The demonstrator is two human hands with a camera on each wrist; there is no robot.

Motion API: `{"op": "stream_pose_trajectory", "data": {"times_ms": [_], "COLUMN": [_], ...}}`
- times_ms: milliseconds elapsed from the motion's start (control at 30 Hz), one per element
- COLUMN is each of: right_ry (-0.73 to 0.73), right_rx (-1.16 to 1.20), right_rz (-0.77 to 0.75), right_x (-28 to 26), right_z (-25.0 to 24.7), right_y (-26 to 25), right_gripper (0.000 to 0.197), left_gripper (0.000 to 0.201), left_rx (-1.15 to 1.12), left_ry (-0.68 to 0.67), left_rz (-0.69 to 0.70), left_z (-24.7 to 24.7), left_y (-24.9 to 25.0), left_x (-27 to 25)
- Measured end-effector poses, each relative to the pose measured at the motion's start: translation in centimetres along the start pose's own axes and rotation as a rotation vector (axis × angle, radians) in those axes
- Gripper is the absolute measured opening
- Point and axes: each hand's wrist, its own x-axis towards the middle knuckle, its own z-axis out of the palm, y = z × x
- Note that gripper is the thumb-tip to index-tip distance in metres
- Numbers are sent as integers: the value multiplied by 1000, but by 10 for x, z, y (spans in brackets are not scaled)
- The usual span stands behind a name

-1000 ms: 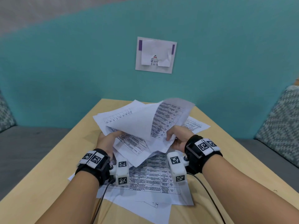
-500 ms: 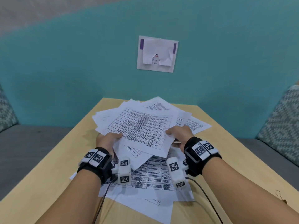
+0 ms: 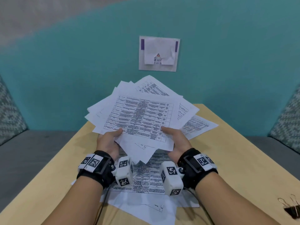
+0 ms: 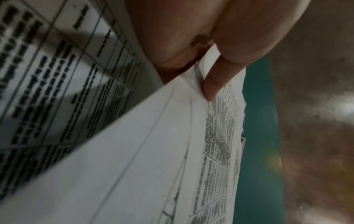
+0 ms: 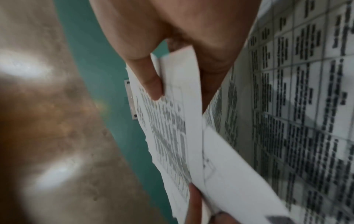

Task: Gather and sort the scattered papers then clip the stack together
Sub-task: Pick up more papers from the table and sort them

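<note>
A fanned, uneven stack of printed papers [image 3: 139, 117] is lifted above the wooden table [image 3: 235, 151], held at its near edge by both hands. My left hand [image 3: 108, 140] grips its left corner, thumb [image 4: 212, 84] on top. My right hand [image 3: 175, 140] grips the right corner, thumb [image 5: 151, 81] on the printed face. More printed sheets [image 3: 146, 181] lie flat on the table under my wrists, and another sheet [image 3: 199, 125] lies at the far right. A black binder clip [image 3: 292, 211] sits at the table's right near edge.
A teal wall [image 3: 65, 78] rises just behind the table, with a taped paper notice [image 3: 159, 53] on it. Grey seats with patterned cushions [image 3: 287, 120] flank the table on both sides. Cables run from my wrist cameras across the near table edge.
The flipped top sheet settled flat onto the pile, then both hands raised the gathered stack off the table toward the wall. Head view tilted down, showing the binder clip.
</note>
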Motion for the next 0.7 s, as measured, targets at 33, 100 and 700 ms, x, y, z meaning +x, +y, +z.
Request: {"op": "stream_pose_trajectory", "data": {"times_ms": [33,100,700], "right_ry": [14,97,36], "right_rx": [-45,-155,-654], "right_rz": [-11,-83,-503], "right_x": [0,5,35], "right_z": [2,0,-73], "right_y": [0,-5,-100], "right_gripper": [50,82,25], "left_gripper": [49,30,33], "left_rx": [2,7,502], "left_ry": [-4,-39,-61], "left_rz": [22,51,303], "left_z": [1,3,20], "left_y": [0,0,-12], "left_x": [0,-1,-16]}}
